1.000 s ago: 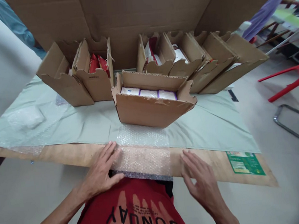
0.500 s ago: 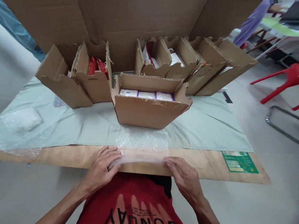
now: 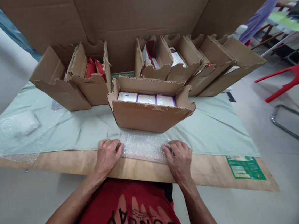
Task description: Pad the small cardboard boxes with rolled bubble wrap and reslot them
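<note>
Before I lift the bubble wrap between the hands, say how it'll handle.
The bubble wrap is probably light: translucent, bubbled film. As a thin sheet, it's likely floppy and may sag between left hand and right hand.

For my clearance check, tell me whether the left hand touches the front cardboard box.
Apart: the head view shows pale cloth between the left hand and the front cardboard box.

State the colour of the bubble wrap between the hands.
Bubble wrap: colourless, translucent, with whitish glints; head view.

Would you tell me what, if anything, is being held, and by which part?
Bubble wrap: left hand at its left end, right hand at its right.
</note>
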`<state>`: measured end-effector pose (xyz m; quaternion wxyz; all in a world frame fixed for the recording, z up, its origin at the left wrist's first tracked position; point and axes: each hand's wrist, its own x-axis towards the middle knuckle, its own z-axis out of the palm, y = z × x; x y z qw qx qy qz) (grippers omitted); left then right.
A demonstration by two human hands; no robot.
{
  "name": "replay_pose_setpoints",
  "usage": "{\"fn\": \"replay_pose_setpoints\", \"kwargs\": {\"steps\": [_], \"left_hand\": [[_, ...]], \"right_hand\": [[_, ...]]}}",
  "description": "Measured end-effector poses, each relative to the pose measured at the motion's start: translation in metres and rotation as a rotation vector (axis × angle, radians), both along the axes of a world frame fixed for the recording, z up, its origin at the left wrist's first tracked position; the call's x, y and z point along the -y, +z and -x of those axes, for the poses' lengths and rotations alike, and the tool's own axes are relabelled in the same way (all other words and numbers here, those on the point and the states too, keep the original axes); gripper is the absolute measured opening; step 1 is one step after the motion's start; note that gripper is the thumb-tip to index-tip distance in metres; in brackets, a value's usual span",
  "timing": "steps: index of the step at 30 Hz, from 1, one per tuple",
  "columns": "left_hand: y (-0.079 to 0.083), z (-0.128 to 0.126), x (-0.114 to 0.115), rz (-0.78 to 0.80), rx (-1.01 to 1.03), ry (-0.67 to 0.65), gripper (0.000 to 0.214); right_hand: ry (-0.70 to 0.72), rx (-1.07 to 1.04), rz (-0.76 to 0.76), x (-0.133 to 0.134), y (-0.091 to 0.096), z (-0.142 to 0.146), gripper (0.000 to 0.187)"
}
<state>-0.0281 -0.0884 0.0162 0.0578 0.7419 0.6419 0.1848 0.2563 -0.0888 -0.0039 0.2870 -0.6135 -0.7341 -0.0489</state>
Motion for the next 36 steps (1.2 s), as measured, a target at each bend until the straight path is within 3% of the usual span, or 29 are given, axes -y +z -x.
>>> {"fn": "replay_pose_setpoints", "kwargs": {"steps": [5, 10, 13, 16, 19, 24, 26, 28, 32, 36], "left_hand": [[-0.005, -0.002, -0.004, -0.037, -0.075, 0.007, 0.017], [0.004, -0.005, -0.001, -0.181, -0.034, 0.045, 0.021], [0.011, -0.016, 0.009, -0.275, -0.028, -0.083, 0.036], [0.007, -0.027, 0.020, -0.167, -0.085, -0.346, 0.043], [-0.004, -0.029, 0.024, 0.008, -0.141, -0.472, 0.045], [-0.005, -0.017, 0.023, 0.130, -0.019, -0.517, 0.052], [0.001, -0.010, 0.020, 0.077, 0.092, -0.447, 0.047], [0.006, -0.003, 0.015, -0.019, 0.152, -0.274, 0.037], [0.007, 0.007, -0.003, -0.036, -0.030, 0.045, 0.029], [0.000, 0.002, -0.013, 0.013, -0.084, 0.110, 0.019]], "right_hand": [[-0.008, 0.012, 0.079, -0.007, -0.001, -0.002, 0.017], [-0.023, 0.003, 0.092, -0.005, 0.001, -0.007, 0.043], [0.010, 0.004, 0.021, 0.002, 0.012, 0.003, 0.041], [0.169, 0.018, 0.028, 0.009, 0.020, 0.023, 0.030], [0.321, 0.066, 0.126, 0.017, 0.014, 0.034, 0.024], [0.231, 0.026, 0.166, 0.028, -0.001, 0.002, 0.022], [0.173, -0.012, 0.124, 0.027, 0.001, -0.015, 0.021], [0.118, -0.025, 0.095, 0.020, 0.005, -0.026, 0.022], [0.028, 0.020, 0.165, -0.005, 0.005, -0.024, 0.035], [0.039, -0.024, 0.216, -0.018, -0.003, -0.015, 0.029]]}}
